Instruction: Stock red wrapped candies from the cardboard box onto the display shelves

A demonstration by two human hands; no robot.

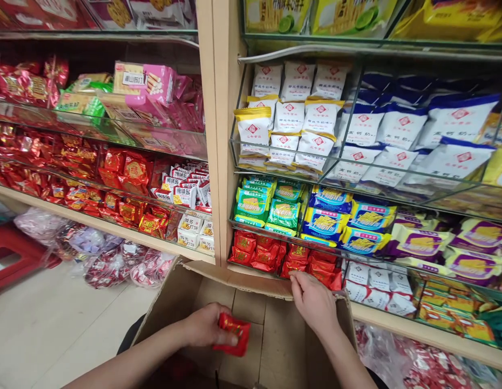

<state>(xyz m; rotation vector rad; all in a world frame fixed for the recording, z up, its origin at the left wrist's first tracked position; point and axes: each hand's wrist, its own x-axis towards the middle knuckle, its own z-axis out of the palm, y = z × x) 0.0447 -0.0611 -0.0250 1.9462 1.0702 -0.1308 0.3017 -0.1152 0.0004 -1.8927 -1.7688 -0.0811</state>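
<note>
Left hand (205, 325) pinched a red packet (238, 337) between thumb and fingers, in the mouth of an open cardboard box (245, 282). Packet stuck out right of that hand, the nearer one; long axis unclear, thumb covering part. Further right, right hand (313, 297) was at the box's far edge, fingers bent, near shelved red packets (265, 254); couldn't tell whether it gripped anything.

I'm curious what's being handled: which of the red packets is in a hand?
The red packet in the left hand: it alone shows against the inside of the cardboard box, while the red packets just beyond the box sit in the shelf unit.
</note>
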